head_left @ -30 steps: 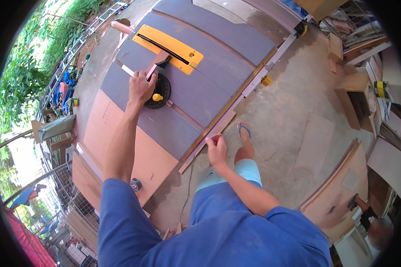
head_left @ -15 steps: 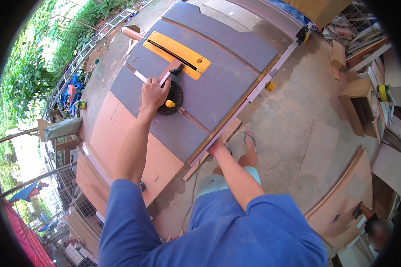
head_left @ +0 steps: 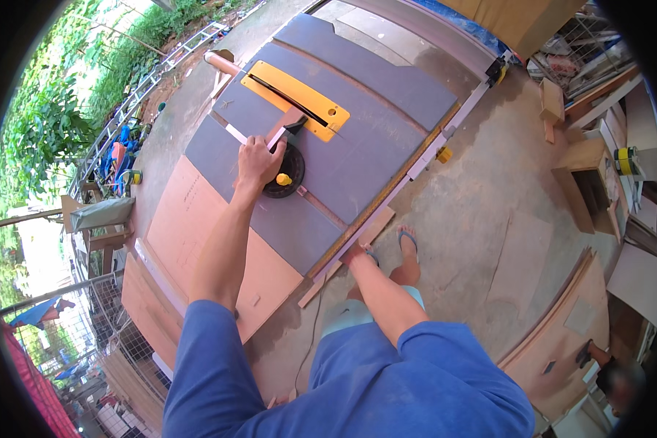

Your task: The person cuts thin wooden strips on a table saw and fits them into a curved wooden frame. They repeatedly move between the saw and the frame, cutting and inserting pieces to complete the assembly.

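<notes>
My left hand (head_left: 257, 162) is closed over a short wooden strip (head_left: 287, 123) and the head of a black miter gauge (head_left: 293, 175). A yellow knob (head_left: 284, 179) tops the gauge, beside my fingers. Its pale bar (head_left: 236, 133) lies in a slot of the grey table saw top (head_left: 365, 168). The strip's far end sits close to the yellow throat plate (head_left: 296, 101) with its long dark slot. At the saw's front rail (head_left: 387, 203) is my right hand (head_left: 353, 252), its fingers hidden beneath the edge.
A plywood panel (head_left: 219, 233) adjoins the saw's left side. Beneath the front rail lies a wooden board (head_left: 314, 290), near my sandalled feet. Wooden boxes (head_left: 590, 179) and leaning panels (head_left: 562, 328) stand right, where another person's hand (head_left: 584, 354) shows. A ladder (head_left: 150, 87) lies beyond the saw.
The whole view has shifted slightly, with the saw sitting a little lower in it. My left hand stays on the strip and gauge, and my right hand stays at the rail.
</notes>
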